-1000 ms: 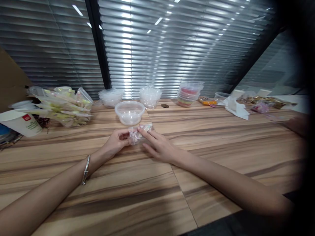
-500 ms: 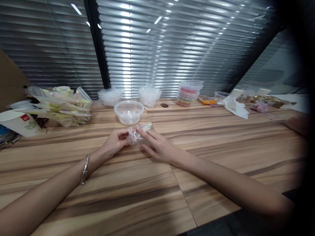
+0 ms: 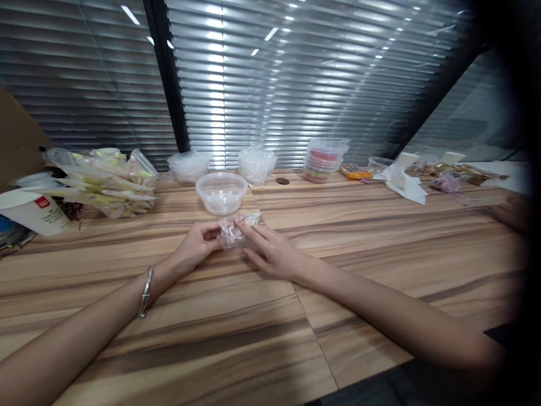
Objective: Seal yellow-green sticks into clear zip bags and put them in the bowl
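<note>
A small clear plastic bag (image 3: 236, 230) with pale pink and green pieces inside lies on the wooden table (image 3: 270, 316). My left hand (image 3: 196, 245) pinches its left end with curled fingers. My right hand (image 3: 270, 251) rests on the table beside it, index finger and thumb pressed on the bag's middle, the other fingers stretched out. An empty clear round plastic container (image 3: 221, 193) stands just behind the bag.
At the back stand stacks of clear lids (image 3: 190, 166) and containers (image 3: 257, 164), and filled tubs (image 3: 325, 159). A heap of clear bags (image 3: 107, 183) and a white paper cup (image 3: 31, 210) lie at the left. Tissue (image 3: 401, 183) and snack packets sit at the right.
</note>
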`<action>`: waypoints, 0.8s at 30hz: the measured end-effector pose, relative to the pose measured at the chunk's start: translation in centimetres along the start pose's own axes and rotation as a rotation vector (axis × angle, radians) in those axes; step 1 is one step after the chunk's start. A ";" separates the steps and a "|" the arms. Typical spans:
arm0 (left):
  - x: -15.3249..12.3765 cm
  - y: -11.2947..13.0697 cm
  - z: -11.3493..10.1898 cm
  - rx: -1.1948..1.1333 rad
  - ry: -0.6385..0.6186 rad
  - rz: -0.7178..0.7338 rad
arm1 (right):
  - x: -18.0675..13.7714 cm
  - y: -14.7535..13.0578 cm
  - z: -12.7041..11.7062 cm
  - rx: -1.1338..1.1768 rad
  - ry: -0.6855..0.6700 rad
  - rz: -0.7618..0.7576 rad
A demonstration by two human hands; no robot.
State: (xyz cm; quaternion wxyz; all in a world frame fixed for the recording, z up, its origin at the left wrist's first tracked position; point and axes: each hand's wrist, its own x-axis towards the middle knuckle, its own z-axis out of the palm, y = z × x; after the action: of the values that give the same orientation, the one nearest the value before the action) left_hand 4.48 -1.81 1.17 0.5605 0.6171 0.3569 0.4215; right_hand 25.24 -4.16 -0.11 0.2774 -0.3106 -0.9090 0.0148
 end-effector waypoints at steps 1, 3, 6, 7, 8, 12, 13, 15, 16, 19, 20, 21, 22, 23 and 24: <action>0.0 0.0 0.0 0.002 -0.005 -0.003 | 0.0 0.0 0.0 -0.002 -0.001 0.000; 0.0 -0.1 -0.1 0.003 -0.016 -0.010 | 0.0 0.0 0.0 -0.003 -0.005 0.003; 0.0 -0.1 -0.1 -0.013 -0.029 -0.013 | 0.0 0.0 0.0 0.002 -0.005 0.009; 0.0 -0.2 -0.1 -0.018 -0.031 -0.012 | 0.0 0.0 0.1 0.005 -0.003 0.011; 0.0 -0.2 -0.1 -0.021 -0.033 -0.010 | 0.0 0.0 0.1 0.010 -0.001 0.011; 0.1 -0.6 -0.3 -0.031 -0.049 -0.013 | -0.1 0.2 0.4 0.058 0.007 0.029; 0.1 -0.8 -0.4 -0.033 -0.051 -0.017 | -0.1 0.3 0.5 0.088 0.012 0.043; 0.3 -1.1 -0.5 -0.040 -0.045 -0.017 | -0.1 0.5 0.6 0.178 0.030 0.074; 0.4 -1.2 -0.5 -0.043 -0.040 -0.014 | 0.0 0.5 0.6 0.233 0.043 0.086; 0.5 -1.4 -0.4 -0.033 -0.042 -0.007 | 0.3 0.7 0.6 0.398 0.130 0.134; 0.5 -1.3 -0.3 -0.024 -0.047 -0.007 | 0.4 0.8 0.5 0.463 0.170 0.169; 0.5 -1.3 -0.3 -0.015 -0.051 -0.005 | 0.5 0.9 0.6 0.540 0.209 0.213; 0.5 -1.2 -0.2 -0.009 -0.049 -0.002 | 0.5 1.1 0.6 0.626 0.248 0.263; 0.5 -1.2 -0.2 -0.003 -0.042 0.000 | 0.6 1.2 0.7 0.712 0.284 0.314; 0.5 -1.1 -0.1 0.003 -0.031 0.001 | 0.6 1.5 0.8 0.792 0.318 0.358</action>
State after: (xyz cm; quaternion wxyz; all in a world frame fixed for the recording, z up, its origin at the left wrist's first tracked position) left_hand 4.58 -1.18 0.13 0.5648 0.6246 0.3487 0.4114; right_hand 25.24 -2.51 -0.75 0.5040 -0.3309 -0.7116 0.3608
